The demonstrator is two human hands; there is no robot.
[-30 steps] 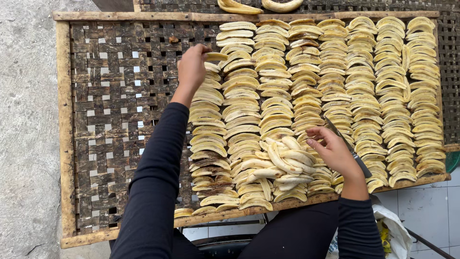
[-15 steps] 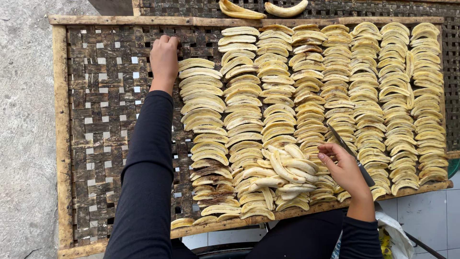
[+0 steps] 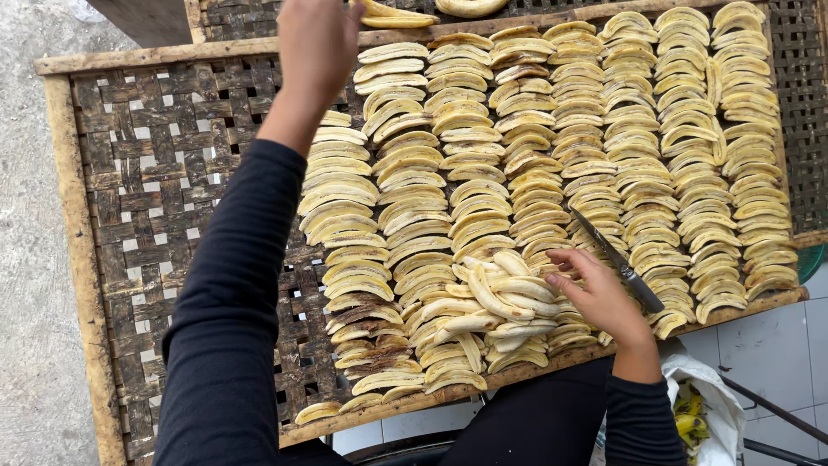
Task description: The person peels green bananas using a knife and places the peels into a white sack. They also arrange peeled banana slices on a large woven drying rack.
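A woven bamboo drying tray in a wooden frame carries several columns of overlapping yellow banana slices. My left hand is stretched to the tray's far edge, beside a banana slice lying on the adjoining tray. Its fingers are cut off by the top of the picture. My right hand rests with fingers apart on a loose heap of slices near the front edge. A knife lies on the slices just right of that hand.
The tray's left third is bare weave. A second woven tray adjoins at the far side and right. Concrete ground lies left. A white bag with banana peel and tiled floor lie at the lower right.
My left hand has moved from the top of the leftmost column of slices farther away to the tray's far edge. My right hand stays on the loose heap.
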